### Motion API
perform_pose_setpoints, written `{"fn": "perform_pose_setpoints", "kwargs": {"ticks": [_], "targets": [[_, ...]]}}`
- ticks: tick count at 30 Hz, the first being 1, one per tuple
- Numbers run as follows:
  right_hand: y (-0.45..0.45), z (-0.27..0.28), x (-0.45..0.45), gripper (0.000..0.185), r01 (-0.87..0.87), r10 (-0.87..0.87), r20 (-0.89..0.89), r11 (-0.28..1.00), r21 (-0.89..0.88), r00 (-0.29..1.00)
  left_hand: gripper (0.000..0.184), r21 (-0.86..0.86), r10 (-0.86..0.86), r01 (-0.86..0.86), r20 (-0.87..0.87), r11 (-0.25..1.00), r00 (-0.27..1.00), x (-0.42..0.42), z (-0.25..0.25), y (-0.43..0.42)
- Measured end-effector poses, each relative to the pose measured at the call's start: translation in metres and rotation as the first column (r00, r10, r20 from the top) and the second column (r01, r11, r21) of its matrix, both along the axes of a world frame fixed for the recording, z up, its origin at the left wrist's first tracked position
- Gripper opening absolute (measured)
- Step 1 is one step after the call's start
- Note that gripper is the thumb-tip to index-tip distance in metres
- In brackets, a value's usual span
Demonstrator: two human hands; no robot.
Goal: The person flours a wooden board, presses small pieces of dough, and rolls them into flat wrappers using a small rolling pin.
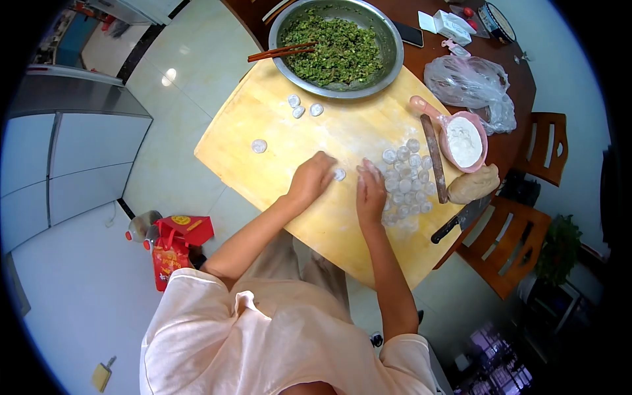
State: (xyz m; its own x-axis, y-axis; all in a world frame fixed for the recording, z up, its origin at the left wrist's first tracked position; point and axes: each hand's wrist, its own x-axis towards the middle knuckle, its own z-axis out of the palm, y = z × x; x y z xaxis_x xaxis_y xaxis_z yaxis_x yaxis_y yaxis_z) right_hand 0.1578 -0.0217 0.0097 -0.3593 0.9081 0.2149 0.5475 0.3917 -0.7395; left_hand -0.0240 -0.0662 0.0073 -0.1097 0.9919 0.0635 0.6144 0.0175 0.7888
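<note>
A small floured dough piece (339, 174) lies on the wooden board (263, 178) between my two hands. My left hand (313, 176) rests low over the board, its fingertips right beside that piece; whether they touch it I cannot tell. Just right of the piece is my right hand (372, 191), fingers stretched forward and slightly apart, with nothing visible in it. Near its outer side sit several flattened dough pieces (405, 178) in a floury cluster. Farther up the board are three dough pieces (298, 112) close together, and a single dough round (259, 146) lies to the left.
A metal bowl (283, 62) of chopped green filling, with chopsticks (280, 52) on its rim, stands at the board's far edge. On the right are a rolling pin (433, 158), a pink flour scoop (484, 141), a dough lump (474, 184), a knife (454, 224) and a plastic bag (467, 82).
</note>
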Motion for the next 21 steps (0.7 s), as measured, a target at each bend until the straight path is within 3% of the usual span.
{"fn": "perform_pose_setpoints", "kwargs": {"ticks": [3, 6, 9, 12, 13, 16, 18, 21], "targets": [[0.004, 0.002, 0.004, 0.020, 0.063, -0.066, -0.066, 0.997, -0.039, 0.996, 0.031, 0.235, -0.243, 0.258, -0.091, 0.937, 0.966, -0.001, -0.006, 0.015], [0.014, 0.002, -0.004, 0.021, 0.057, -0.061, -0.128, 0.998, -0.035, 0.990, 0.028, -0.115, -0.317, 0.335, 0.152, 0.935, 0.936, 0.000, -0.028, 0.022], [0.024, -0.009, -0.035, 0.026, 0.063, -0.078, -0.157, 0.993, -0.099, 0.984, 0.027, -0.082, -0.185, 0.188, 0.052, 0.979, 0.981, 0.016, -0.022, 0.006], [0.034, -0.025, -0.073, 0.035, 0.074, -0.072, 0.107, 0.997, -0.020, 0.992, 0.031, -0.033, -0.021, 0.028, 0.180, 0.999, 0.983, 0.018, -0.005, -0.002], [0.035, -0.031, -0.078, 0.046, 0.058, -0.036, 0.272, 0.996, -0.073, 0.962, 0.029, -0.044, 0.025, -0.018, 0.176, 0.999, 0.984, 0.010, -0.006, -0.006], [0.028, -0.040, -0.084, 0.054, 0.001, -0.025, 0.469, 0.999, 0.051, 0.883, 0.027, 0.077, 0.015, -0.018, 0.040, 0.997, 0.999, -0.039, -0.003, 0.004], [0.028, -0.040, -0.088, 0.057, 0.001, -0.035, 0.494, 0.998, 0.068, 0.869, 0.030, 0.192, 0.093, -0.094, 0.009, 0.977, 0.996, -0.064, 0.006, 0.028], [0.034, -0.039, -0.093, 0.061, -0.009, -0.049, 0.534, 0.995, 0.104, 0.844, 0.025, 0.133, 0.074, -0.054, -0.148, 0.990, 0.986, -0.084, 0.011, 0.071]]}}
